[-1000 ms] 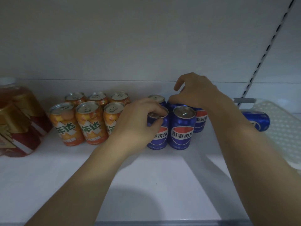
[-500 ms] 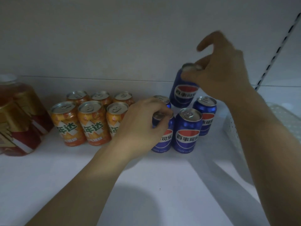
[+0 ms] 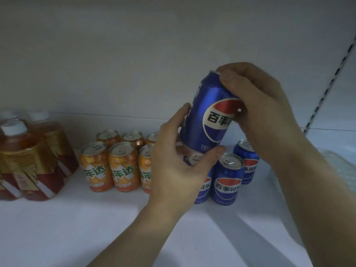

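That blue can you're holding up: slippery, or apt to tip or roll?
The blue can looks glossy, so maybe slippery; left hand and right hand both grip it. Round-sided, it would probably roll if laid down; tall and narrow, it may tip.

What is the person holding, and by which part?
A blue can, in both hands: the right hand grips its upper part near the rim, the left hand holds its lower side and base.

Single head-worn wide-angle view. Faces forward and slightly down onto shelf [image 3: 77, 232]; back wall [image 3: 115, 54] straight ahead, beyond fingers [image 3: 246, 70]. Close range: fingers near frame centre, forearms [image 3: 134, 237] cut by bottom edge, shelf front below fingers.
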Tool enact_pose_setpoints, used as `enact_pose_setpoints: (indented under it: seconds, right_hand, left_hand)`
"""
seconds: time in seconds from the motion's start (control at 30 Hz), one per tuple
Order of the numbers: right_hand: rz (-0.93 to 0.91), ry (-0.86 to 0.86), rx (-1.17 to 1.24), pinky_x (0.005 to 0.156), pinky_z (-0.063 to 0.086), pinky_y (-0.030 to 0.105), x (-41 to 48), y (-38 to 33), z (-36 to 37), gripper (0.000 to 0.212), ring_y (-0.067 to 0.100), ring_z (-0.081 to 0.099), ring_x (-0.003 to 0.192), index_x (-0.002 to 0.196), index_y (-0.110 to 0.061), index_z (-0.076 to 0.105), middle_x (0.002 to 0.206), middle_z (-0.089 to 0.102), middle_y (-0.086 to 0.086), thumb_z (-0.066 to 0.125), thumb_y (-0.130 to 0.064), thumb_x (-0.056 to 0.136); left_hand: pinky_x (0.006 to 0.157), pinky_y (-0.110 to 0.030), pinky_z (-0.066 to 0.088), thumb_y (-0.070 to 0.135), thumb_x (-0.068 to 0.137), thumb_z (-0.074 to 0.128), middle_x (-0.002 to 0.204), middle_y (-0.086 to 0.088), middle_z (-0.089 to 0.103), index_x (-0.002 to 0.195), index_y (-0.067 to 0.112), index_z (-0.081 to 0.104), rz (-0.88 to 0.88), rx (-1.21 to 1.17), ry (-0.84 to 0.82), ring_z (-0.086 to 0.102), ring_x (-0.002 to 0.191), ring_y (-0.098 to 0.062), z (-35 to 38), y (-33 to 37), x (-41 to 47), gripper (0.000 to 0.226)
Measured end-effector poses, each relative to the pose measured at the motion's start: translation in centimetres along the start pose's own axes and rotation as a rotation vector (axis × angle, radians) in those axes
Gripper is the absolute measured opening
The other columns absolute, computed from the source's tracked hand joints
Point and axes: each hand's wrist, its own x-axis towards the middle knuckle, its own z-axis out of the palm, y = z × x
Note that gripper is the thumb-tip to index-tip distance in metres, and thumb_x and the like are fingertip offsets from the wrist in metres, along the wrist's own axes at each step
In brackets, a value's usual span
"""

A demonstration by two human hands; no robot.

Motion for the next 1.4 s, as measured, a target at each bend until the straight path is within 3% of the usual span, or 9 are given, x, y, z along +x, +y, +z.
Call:
enact_pose_setpoints:
  seconds: [0.17, 0.3, 0.43, 0.6, 0.77, 0.9, 1.13, 1.3, 1.4]
  right_hand:
    - [0.066, -0.058, 0.210, 0.078, 0.060, 0.037, -0.4, 0.3, 0.6, 0.035, 0.023, 0.076, 0.093, 0.113, -0.018, 0.069, 0.106, 0.077, 0.006, 0.072, -0.032, 0.081]
    - [0.096, -0.083, 0.256, 0.076, 0.063, 0.041, -0.5, 0.1, 0.4, 0.037, 0.039, 0.075, 0.100, 0.114, -0.017, 0.069, 0.111, 0.076, 0.015, 0.073, -0.032, 0.080]
    - [0.116, -0.155, 0.299, 0.067, 0.061, 0.035, -0.7, -0.3, 0.2, 0.039, 0.033, 0.077, 0.089, 0.117, -0.013, 0.067, 0.103, 0.077, 0.013, 0.068, -0.031, 0.083]
    - [0.067, -0.136, 0.293, 0.064, 0.061, 0.033, -0.8, -0.3, 0.2, 0.037, 0.030, 0.077, 0.082, 0.116, -0.011, 0.066, 0.100, 0.076, 0.014, 0.067, -0.029, 0.084]
    - [0.084, -0.117, 0.332, 0.072, 0.062, 0.037, -0.5, 0.3, 0.1, 0.034, 0.032, 0.076, 0.089, 0.116, -0.012, 0.066, 0.104, 0.077, 0.013, 0.066, -0.027, 0.085]
    - [0.055, -0.048, 0.258, 0.072, 0.060, 0.039, -0.3, 0.5, 0.0, 0.028, 0.031, 0.077, 0.086, 0.107, -0.013, 0.068, 0.095, 0.077, 0.010, 0.072, -0.023, 0.081]
    - [0.035, -0.019, 0.392, 0.074, 0.060, 0.039, 0.1, 0.6, -0.9, 0.019, 0.030, 0.073, 0.083, 0.100, -0.012, 0.067, 0.092, 0.074, 0.011, 0.065, -0.020, 0.083]
    - [0.064, -0.032, 0.404, 0.078, 0.059, 0.038, 0.2, 1.0, -0.8, 0.023, 0.029, 0.074, 0.087, 0.104, -0.011, 0.067, 0.093, 0.075, 0.011, 0.065, -0.020, 0.083]
    - [0.061, -0.039, 0.389, 0.074, 0.060, 0.036, 0.2, 1.1, -0.6, 0.021, 0.029, 0.073, 0.085, 0.102, -0.011, 0.068, 0.091, 0.074, 0.011, 0.067, -0.019, 0.082]
  left_hand:
    - [0.080, -0.021, 0.058, 0.035, 0.064, 0.088, 0.120, 0.020, 0.066, 0.131, 0.031, 0.051, -0.027, -0.092, 0.022, 0.068, 0.107, -0.006, 0.3, 1.1, -0.2, 0.076]
    - [0.084, -0.030, 0.058, 0.024, 0.076, 0.084, 0.121, 0.001, 0.071, 0.128, 0.016, 0.052, -0.145, -0.428, -0.178, 0.070, 0.111, -0.022, 0.2, 1.2, 0.0, 0.062]
    - [0.082, -0.038, 0.060, 0.041, 0.078, 0.081, 0.127, -0.015, 0.068, 0.132, 0.009, 0.055, -0.364, -0.768, -0.341, 0.068, 0.111, -0.032, -0.1, 1.3, 0.2, 0.067]
    - [0.088, -0.042, 0.058, 0.042, 0.080, 0.080, 0.133, -0.020, 0.062, 0.133, 0.011, 0.058, -0.471, -0.891, -0.412, 0.065, 0.115, -0.034, -0.1, 1.0, 0.3, 0.066]
    - [0.078, -0.026, 0.060, 0.023, 0.071, 0.090, 0.114, 0.003, 0.074, 0.121, 0.020, 0.059, -0.294, -0.490, -0.200, 0.073, 0.102, -0.019, 1.1, 2.2, -0.3, 0.058]
    - [0.072, -0.016, 0.057, 0.039, 0.052, 0.088, 0.109, 0.024, 0.066, 0.117, 0.034, 0.052, -0.125, -0.124, 0.009, 0.069, 0.099, -0.001, 1.6, 2.6, -1.2, 0.075]
    - [0.077, -0.027, 0.060, 0.019, 0.061, 0.087, 0.115, 0.006, 0.071, 0.126, 0.027, 0.049, -0.194, -0.341, -0.212, 0.073, 0.101, -0.016, 1.2, 2.1, -0.5, 0.076]
    - [0.084, -0.027, 0.058, 0.027, 0.057, 0.098, 0.126, 0.011, 0.060, 0.125, 0.031, 0.049, 0.041, 0.013, -0.001, 0.064, 0.116, -0.017, 1.3, 1.6, -1.1, 0.084]
    - [0.083, -0.024, 0.058, 0.027, 0.056, 0.098, 0.125, 0.008, 0.060, 0.125, 0.030, 0.049, 0.069, 0.044, 0.037, 0.063, 0.115, -0.016, 1.3, 1.6, -1.2, 0.085]
